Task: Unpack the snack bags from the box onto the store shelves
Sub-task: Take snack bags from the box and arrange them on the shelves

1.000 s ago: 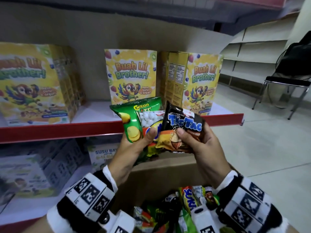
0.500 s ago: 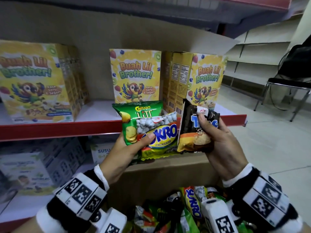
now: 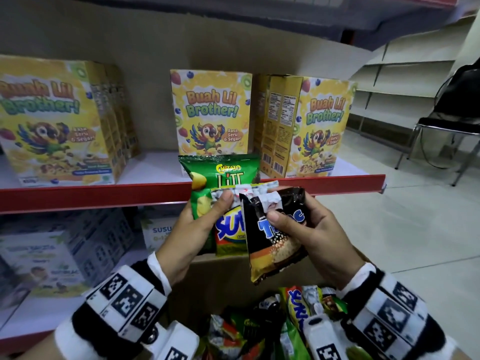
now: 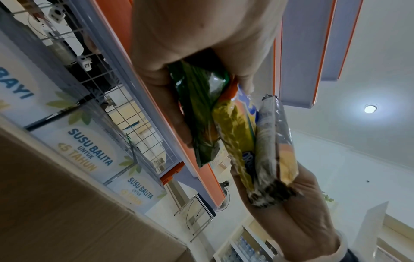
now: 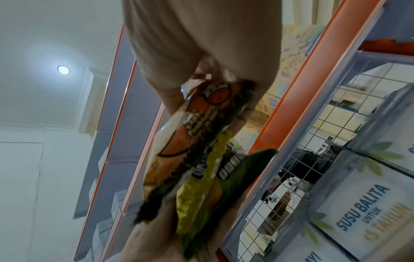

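Shelf (image 3: 78,196) at 12 o'clock; box (image 3: 233,279) at 6 o'clock, part-full. Left hand (image 3: 192,229) grips green bag (image 3: 223,175) and yellow bag (image 3: 230,235); right hand (image 3: 319,229) pinches black bag (image 3: 275,245). Sorting step; next, set bags upright on shelf.

Sukro bag (image 3: 230,229): name cut short by left hand's (image 3: 193,235) thumb and by Tic Tac bag (image 3: 276,235) overlapping it. Tic Tac lettering partly under right hand's (image 3: 315,237) thumb. Chitato Lite bag (image 3: 223,175): lower half behind Sukro bag. Cardboard box (image 3: 220,284): cut off by bottom edge, contents blurred. Lower-shelf milk cartons (image 3: 52,255) blurred, print unreadable.
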Available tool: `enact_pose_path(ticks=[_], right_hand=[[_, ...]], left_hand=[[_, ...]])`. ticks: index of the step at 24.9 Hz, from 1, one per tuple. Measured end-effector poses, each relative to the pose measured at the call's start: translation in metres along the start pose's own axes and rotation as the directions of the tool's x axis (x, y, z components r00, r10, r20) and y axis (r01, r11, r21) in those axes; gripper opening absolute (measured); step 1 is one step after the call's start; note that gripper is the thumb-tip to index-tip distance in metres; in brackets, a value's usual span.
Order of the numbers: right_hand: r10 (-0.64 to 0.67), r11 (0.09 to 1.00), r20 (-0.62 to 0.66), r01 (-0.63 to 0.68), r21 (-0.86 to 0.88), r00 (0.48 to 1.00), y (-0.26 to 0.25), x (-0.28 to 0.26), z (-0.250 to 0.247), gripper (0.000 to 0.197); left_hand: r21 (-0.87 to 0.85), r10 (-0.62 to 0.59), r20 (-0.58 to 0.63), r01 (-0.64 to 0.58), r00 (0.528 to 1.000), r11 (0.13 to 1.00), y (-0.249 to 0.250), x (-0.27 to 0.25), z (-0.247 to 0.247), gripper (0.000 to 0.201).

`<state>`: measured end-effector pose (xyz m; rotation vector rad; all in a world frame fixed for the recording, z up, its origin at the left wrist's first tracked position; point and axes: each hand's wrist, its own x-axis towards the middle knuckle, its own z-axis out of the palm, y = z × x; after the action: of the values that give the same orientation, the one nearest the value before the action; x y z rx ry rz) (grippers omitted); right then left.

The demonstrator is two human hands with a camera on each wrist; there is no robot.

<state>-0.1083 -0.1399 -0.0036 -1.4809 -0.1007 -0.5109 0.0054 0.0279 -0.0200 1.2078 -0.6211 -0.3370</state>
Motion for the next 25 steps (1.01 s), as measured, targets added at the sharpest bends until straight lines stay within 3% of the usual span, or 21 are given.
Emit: enact_pose_path(ticks=[3, 6, 11, 16, 21, 25], right_hand=[[0.004, 1.000, 0.074, -0.004, 0.006, 0.997, -0.003, 0.000, 0.000, 0.041], [-0.025, 0.998, 0.022, 0.024, 0.062, 0.999, -0.001, 0.001, 0.001, 0.040], [-0.105, 0.988, -0.107, 0.116, 0.099, 0.989, -0.001, 0.014, 0.002, 0.050], [-0.199, 0.979, -0.203, 0.206, 0.012, 0.959, 0.003, 0.037, 0.011, 0.023], [-0.343, 0.935, -0.190, 0.315, -0.162, 0.920, -0.002, 0.072, 0.017, 0.024], [-0.362, 0.913, -0.218, 0.297, -0.282, 0.906, -0.025, 0.102, 0.039, 0.020]], left_hand=[[0.011, 0.013, -0.031, -0.013, 0.999, 1.000, -0.003, 0.001, 0.000, 0.045], [0.010, 0.027, -0.003, -0.026, 1.000, 1.000, -0.001, 0.002, 0.001, 0.045], [0.030, 0.053, 0.054, -0.055, 0.997, 0.998, 0.008, 0.008, 0.002, 0.087], [0.037, 0.122, 0.056, -0.124, 0.991, 0.992, 0.011, 0.020, 0.003, 0.063], [0.136, 0.210, 0.005, -0.209, 0.978, 0.968, 0.024, 0.043, -0.008, 0.054], [0.147, 0.210, -0.065, -0.199, 0.975, 0.969, 0.054, 0.058, -0.013, 0.051]])
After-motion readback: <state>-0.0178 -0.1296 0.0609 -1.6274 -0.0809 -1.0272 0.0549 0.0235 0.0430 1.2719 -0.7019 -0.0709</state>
